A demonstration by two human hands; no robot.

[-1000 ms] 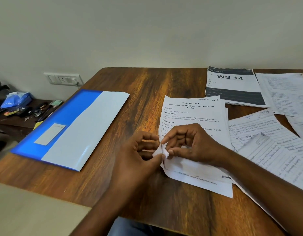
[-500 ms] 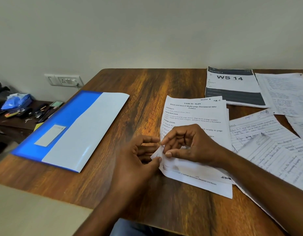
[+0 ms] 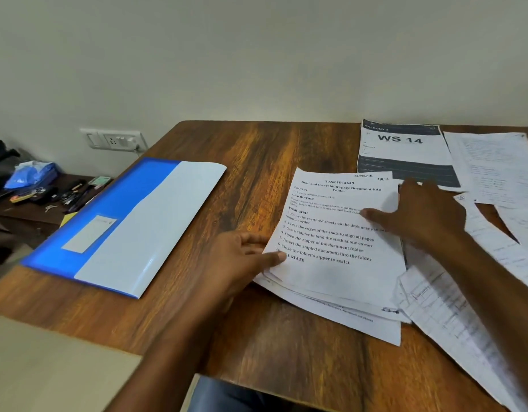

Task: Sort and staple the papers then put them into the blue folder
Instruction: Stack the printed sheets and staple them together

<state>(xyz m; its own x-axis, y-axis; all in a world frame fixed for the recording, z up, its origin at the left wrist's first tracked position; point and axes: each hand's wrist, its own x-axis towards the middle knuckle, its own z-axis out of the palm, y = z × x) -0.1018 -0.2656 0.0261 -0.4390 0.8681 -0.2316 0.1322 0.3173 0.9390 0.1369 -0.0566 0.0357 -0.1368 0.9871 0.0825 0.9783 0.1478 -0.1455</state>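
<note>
Fingers (image 3: 258, 252) grip papers (image 3: 331, 263) on wooden table (image 3: 256, 162).

A dark brown wooden table with a streaky grain (image 3: 286, 150) carries a long blue plastic folder with a pale translucent flap (image 3: 123, 230) on its left part. Right of the middle lies a loose stack of white printed sheets (image 3: 331, 281), behind it a dark-banded booklet marked WS 14 (image 3: 405, 156), and handwritten white pages (image 3: 494, 168) spread along the right edge
</note>
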